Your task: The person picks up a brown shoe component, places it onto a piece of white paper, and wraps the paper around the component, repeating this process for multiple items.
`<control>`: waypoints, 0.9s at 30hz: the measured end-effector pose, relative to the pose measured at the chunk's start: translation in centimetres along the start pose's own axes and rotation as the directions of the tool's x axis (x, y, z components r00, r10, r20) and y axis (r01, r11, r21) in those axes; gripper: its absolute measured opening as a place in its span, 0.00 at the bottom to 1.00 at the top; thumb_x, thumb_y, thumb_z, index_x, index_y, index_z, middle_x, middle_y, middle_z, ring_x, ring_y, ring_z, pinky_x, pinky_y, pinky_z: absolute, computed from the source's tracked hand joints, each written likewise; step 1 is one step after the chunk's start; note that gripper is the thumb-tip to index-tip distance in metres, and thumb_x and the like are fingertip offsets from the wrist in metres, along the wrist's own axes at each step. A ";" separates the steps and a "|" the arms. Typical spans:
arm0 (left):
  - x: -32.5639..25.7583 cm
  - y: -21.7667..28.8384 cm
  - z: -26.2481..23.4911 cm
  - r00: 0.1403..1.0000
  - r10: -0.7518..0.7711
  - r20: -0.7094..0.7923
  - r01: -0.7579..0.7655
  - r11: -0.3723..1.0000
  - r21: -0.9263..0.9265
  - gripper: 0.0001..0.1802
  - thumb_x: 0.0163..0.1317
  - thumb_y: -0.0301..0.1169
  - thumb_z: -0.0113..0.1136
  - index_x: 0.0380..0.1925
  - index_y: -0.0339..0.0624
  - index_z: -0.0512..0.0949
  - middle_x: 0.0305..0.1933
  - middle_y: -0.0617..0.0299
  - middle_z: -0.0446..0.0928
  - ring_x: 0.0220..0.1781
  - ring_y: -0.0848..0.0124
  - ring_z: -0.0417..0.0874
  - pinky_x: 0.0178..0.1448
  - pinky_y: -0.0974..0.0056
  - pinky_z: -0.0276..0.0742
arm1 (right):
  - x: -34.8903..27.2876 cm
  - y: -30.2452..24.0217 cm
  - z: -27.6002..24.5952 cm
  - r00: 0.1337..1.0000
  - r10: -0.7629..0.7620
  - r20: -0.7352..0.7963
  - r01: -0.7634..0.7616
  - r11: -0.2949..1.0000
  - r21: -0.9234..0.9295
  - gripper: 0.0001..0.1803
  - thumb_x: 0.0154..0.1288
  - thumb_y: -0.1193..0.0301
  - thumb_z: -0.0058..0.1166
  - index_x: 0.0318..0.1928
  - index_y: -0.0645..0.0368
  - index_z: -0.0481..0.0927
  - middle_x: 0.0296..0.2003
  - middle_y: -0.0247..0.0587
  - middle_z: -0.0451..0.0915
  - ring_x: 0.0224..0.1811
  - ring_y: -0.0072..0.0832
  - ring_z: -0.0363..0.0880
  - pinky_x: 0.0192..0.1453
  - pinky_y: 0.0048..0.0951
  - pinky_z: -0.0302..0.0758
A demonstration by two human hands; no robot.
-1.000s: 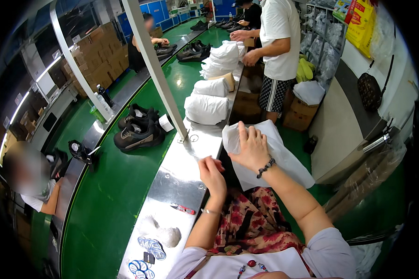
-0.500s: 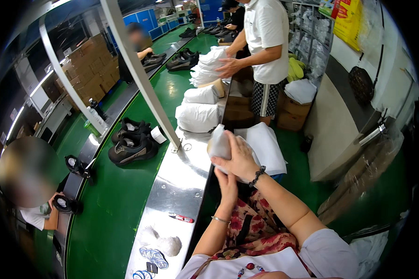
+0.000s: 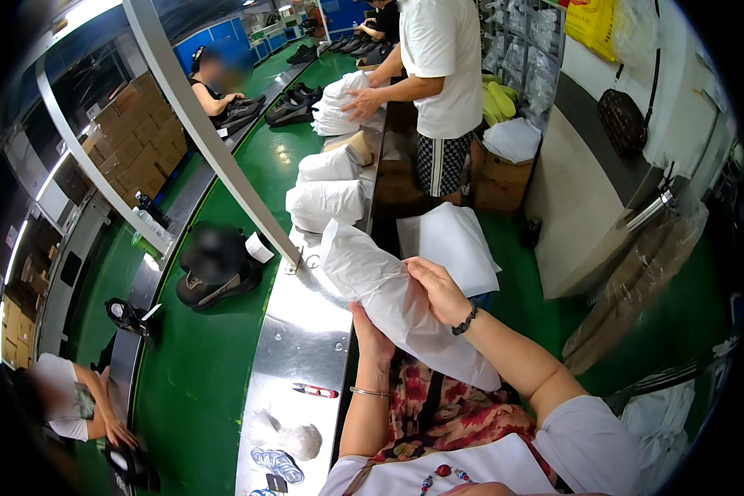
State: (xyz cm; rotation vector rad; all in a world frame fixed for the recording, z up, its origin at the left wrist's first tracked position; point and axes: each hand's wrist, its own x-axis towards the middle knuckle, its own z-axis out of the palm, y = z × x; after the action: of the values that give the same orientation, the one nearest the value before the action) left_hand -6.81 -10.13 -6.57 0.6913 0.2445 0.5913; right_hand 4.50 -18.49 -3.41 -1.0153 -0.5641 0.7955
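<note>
Both my hands hold a long white wrapped bundle (image 3: 397, 302), slanting from upper left to lower right in front of my body. My left hand (image 3: 374, 335) supports its lower left side, partly hidden beneath it. My right hand (image 3: 440, 289) grips its upper right side, fingers on top. What lies inside the wrapping is hidden. Just beyond, a white wrapped roll (image 3: 326, 205) and a smaller white roll (image 3: 328, 166) rest on the metal bench (image 3: 293, 347). Loose white sheets (image 3: 450, 244) lie to the right of the bundle.
A green conveyor (image 3: 198, 372) runs along the left, carrying dark shoes (image 3: 215, 281). A slanted metal post (image 3: 215, 136) stands at the bench edge. Red snips (image 3: 315, 390) and a clear plastic wad (image 3: 299, 441) lie nearby. A co-worker in white (image 3: 442, 66) handles a white stack (image 3: 339, 103).
The white bundle has turned from nearly end-on to lengthwise, its lower end now toward my lap. My hands have moved apart along it. The whole view has shifted slightly.
</note>
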 end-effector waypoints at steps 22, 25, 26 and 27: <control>-0.5 0.6 -0.2 0.997 0.074 0.033 -0.075 0.996 0.050 0.47 0.55 0.66 0.41 0.62 0.39 0.55 0.62 0.57 0.62 0.63 0.63 0.64 0.66 0.58 0.59 | -2.5 -2.6 -2.3 0.867 0.205 0.455 -0.070 0.953 -0.296 0.45 0.57 0.62 0.60 0.67 0.60 0.47 0.61 0.43 0.60 0.63 0.31 0.59 0.66 0.31 0.56; -0.1 -0.1 1.0 0.985 0.173 -0.004 -0.171 0.976 0.133 0.45 0.57 0.65 0.39 0.62 0.40 0.55 0.62 0.57 0.63 0.64 0.63 0.64 0.67 0.58 0.58 | -3.1 -1.4 -0.3 0.928 0.134 0.348 0.002 0.932 -0.363 0.44 0.53 0.72 0.62 0.66 0.61 0.50 0.59 0.42 0.62 0.61 0.26 0.60 0.64 0.27 0.58; -0.3 -0.1 1.4 0.988 0.153 -0.036 -0.148 0.983 0.106 0.44 0.58 0.65 0.39 0.62 0.40 0.56 0.61 0.57 0.63 0.63 0.63 0.65 0.66 0.58 0.59 | -3.0 -1.1 0.2 0.953 0.120 0.279 -0.025 0.946 -0.323 0.41 0.50 0.78 0.60 0.64 0.62 0.54 0.57 0.41 0.65 0.59 0.23 0.62 0.62 0.25 0.61; -0.4 0.1 1.8 0.989 0.132 -0.068 -0.127 0.989 0.078 0.43 0.58 0.65 0.38 0.61 0.40 0.57 0.61 0.57 0.64 0.63 0.63 0.65 0.66 0.59 0.59 | -2.9 -1.2 0.6 0.962 0.100 0.254 -0.008 0.941 -0.339 0.40 0.50 0.77 0.61 0.63 0.62 0.55 0.56 0.40 0.66 0.58 0.23 0.63 0.61 0.25 0.62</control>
State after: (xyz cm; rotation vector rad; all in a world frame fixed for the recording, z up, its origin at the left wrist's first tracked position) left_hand -6.49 -11.28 -5.10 0.7609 0.2921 0.7354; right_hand 2.71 -20.87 -2.27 -1.2489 -0.9315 0.9126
